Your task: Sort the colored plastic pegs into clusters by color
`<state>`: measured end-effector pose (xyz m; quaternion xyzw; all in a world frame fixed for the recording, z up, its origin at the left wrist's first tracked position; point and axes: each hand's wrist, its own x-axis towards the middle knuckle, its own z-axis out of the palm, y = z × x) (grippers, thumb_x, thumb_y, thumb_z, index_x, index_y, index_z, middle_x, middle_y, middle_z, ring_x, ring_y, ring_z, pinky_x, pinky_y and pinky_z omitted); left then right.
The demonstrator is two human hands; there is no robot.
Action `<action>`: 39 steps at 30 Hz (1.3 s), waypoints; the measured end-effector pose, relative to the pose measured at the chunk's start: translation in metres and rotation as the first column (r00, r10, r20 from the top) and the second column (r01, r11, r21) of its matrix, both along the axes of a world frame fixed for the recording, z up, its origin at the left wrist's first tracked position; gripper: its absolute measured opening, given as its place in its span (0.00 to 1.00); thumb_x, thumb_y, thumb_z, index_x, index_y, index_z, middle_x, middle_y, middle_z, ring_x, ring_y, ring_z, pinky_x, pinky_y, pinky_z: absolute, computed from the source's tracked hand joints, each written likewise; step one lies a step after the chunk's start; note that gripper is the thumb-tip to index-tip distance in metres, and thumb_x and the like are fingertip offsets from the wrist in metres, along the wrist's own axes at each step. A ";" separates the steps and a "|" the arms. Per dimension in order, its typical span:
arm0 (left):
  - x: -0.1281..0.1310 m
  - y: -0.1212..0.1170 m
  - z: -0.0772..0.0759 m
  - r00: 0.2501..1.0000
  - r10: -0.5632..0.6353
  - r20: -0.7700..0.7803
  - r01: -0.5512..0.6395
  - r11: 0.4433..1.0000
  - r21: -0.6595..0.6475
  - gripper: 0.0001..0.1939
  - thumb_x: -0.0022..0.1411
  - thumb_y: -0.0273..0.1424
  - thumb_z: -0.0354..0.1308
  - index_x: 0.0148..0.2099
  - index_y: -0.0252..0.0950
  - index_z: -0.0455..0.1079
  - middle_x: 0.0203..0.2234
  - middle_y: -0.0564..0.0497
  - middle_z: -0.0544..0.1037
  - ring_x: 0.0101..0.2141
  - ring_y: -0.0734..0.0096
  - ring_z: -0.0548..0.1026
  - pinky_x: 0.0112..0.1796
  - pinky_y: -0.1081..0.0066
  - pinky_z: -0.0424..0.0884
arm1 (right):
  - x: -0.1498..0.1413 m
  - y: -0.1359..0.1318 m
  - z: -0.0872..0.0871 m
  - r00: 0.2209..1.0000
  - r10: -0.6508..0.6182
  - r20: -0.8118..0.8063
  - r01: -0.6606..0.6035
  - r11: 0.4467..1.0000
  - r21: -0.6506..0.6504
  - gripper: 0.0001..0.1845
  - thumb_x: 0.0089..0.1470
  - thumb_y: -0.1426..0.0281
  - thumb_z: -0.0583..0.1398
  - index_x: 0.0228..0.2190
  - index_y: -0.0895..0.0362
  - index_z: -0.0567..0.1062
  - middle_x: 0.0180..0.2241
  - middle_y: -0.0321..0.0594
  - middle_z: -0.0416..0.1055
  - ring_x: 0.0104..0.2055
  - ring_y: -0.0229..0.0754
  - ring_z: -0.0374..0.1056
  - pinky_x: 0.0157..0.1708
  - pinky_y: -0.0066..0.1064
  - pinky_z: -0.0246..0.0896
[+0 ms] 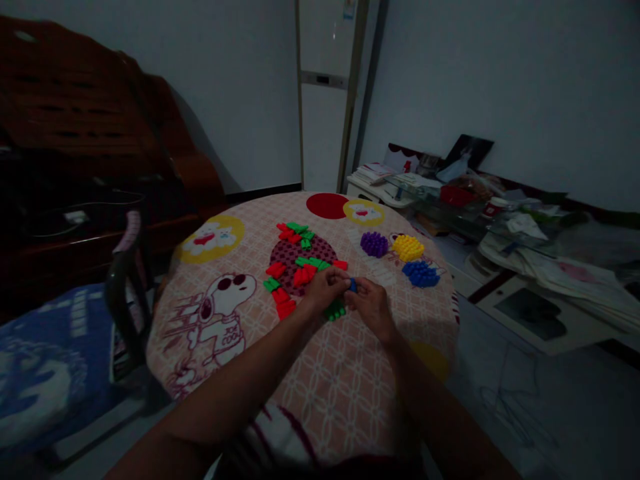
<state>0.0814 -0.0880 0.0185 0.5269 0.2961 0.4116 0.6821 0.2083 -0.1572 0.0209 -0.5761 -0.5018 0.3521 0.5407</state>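
My left hand (327, 287) and my right hand (371, 305) meet above the round table, fingers pinched from both sides on a small blue plastic piece (353, 285). The fingers hide most of its shape. Under and around my left hand lie red pieces (304, 274) and green pieces (313, 262), grouped in short rows on a dark red patterned circle (283, 253). More red pieces (285, 304) lie at its near left edge, and green pieces (335, 311) show just below my hands. To the right sit a purple cluster (374, 244), a yellow cluster (408, 247) and a blue cluster (421, 273).
A printed cloth (320, 373) covers the table. A chair with a blue cover (55, 360) stands close on the left, before a wooden bench (75, 127). On the right, a low glass-topped cabinet (425, 190) carries papers and clutter. A tall white unit (325, 133) stands behind.
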 end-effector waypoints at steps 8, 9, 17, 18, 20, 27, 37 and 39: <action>-0.003 -0.005 -0.006 0.991 0.068 -0.114 -0.049 0.986 0.162 0.12 0.50 0.35 0.68 0.33 0.36 0.71 0.22 0.54 0.74 0.24 0.72 0.73 0.27 0.74 0.67 | 0.008 -0.003 -0.007 0.990 -0.024 -0.141 0.023 1.000 -0.010 0.19 0.38 0.64 0.69 0.36 0.58 0.80 0.30 0.38 0.78 0.26 0.40 0.72 0.26 0.31 0.69; -0.003 -0.005 -0.006 0.983 0.104 -0.153 -0.069 0.973 0.221 0.09 0.51 0.34 0.66 0.33 0.36 0.72 0.23 0.53 0.74 0.25 0.72 0.73 0.27 0.74 0.67 | 0.009 -0.003 -0.008 0.988 -0.034 -0.151 0.034 0.999 -0.002 0.21 0.38 0.64 0.69 0.37 0.58 0.80 0.31 0.39 0.78 0.26 0.40 0.72 0.26 0.31 0.69; -0.011 -0.003 -0.007 0.934 0.234 -0.269 -0.108 0.905 0.412 0.07 0.57 0.29 0.58 0.38 0.36 0.74 0.27 0.52 0.76 0.29 0.69 0.74 0.32 0.71 0.69 | 0.078 -0.004 0.005 0.915 -0.385 0.119 0.368 0.919 0.143 0.17 0.42 0.59 0.66 0.32 0.58 0.79 0.28 0.41 0.77 0.27 0.43 0.72 0.27 0.34 0.68; -0.011 -0.002 -0.009 0.933 0.234 -0.275 -0.103 0.902 0.419 0.07 0.57 0.29 0.58 0.38 0.36 0.74 0.27 0.52 0.76 0.29 0.69 0.74 0.32 0.71 0.69 | 0.092 -0.003 0.010 0.881 -0.422 0.214 0.387 0.903 0.189 0.16 0.43 0.60 0.65 0.32 0.58 0.80 0.29 0.43 0.78 0.29 0.45 0.73 0.30 0.36 0.69; -0.011 0.000 -0.012 0.930 0.236 -0.281 -0.100 0.900 0.425 0.07 0.57 0.29 0.57 0.38 0.35 0.74 0.27 0.52 0.76 0.30 0.69 0.74 0.32 0.71 0.69 | 0.117 -0.001 0.020 0.771 -0.497 0.399 0.413 0.866 0.281 0.14 0.45 0.61 0.62 0.31 0.58 0.81 0.31 0.45 0.79 0.32 0.48 0.75 0.36 0.40 0.70; -0.012 0.002 -0.015 0.937 0.233 -0.259 -0.121 0.915 0.385 0.11 0.57 0.30 0.59 0.43 0.36 0.75 0.31 0.50 0.78 0.32 0.68 0.76 0.34 0.71 0.72 | 0.156 0.017 0.038 0.412 -0.416 0.811 0.405 0.880 0.246 0.12 0.48 0.71 0.59 0.31 0.58 0.83 0.35 0.50 0.81 0.37 0.49 0.75 0.40 0.38 0.66; -0.014 0.000 -0.012 0.938 0.229 -0.262 -0.109 0.908 0.404 0.11 0.58 0.30 0.58 0.43 0.35 0.75 0.31 0.49 0.78 0.32 0.68 0.77 0.35 0.70 0.73 | 0.143 0.025 0.032 0.168 -0.216 0.962 0.413 0.901 0.130 0.12 0.55 0.73 0.59 0.36 0.61 0.82 0.38 0.52 0.79 0.39 0.47 0.72 0.38 0.35 0.61; -0.014 -0.001 -0.011 0.943 0.217 -0.250 -0.106 0.913 0.393 0.10 0.58 0.30 0.58 0.43 0.35 0.75 0.31 0.50 0.78 0.31 0.68 0.77 0.34 0.70 0.73 | 0.144 0.024 0.030 0.172 -0.199 0.965 0.410 0.905 0.113 0.11 0.56 0.73 0.59 0.36 0.61 0.82 0.38 0.53 0.78 0.39 0.48 0.72 0.38 0.35 0.60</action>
